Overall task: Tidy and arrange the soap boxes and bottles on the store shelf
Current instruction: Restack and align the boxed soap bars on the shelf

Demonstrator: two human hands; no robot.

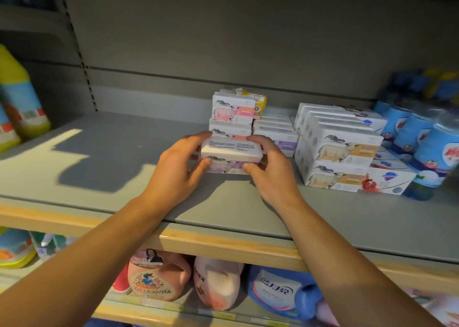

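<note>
Both hands (224, 164) grip purple soap box (231, 152) between them.

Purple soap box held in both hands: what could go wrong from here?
The purple soap box is pinched only at its ends by the left hand and right hand, so it may slip. Pushed back, it could knock the pink box stack directly behind.

Left hand (177, 164) and right hand (269, 164) gripping a purple soap box (231, 154) from either side on a grey shelf (124, 160), stacked soap boxes (335, 150) just behind, blue bottles (422, 137) far right, yellow bottle (19, 95) far left
</note>
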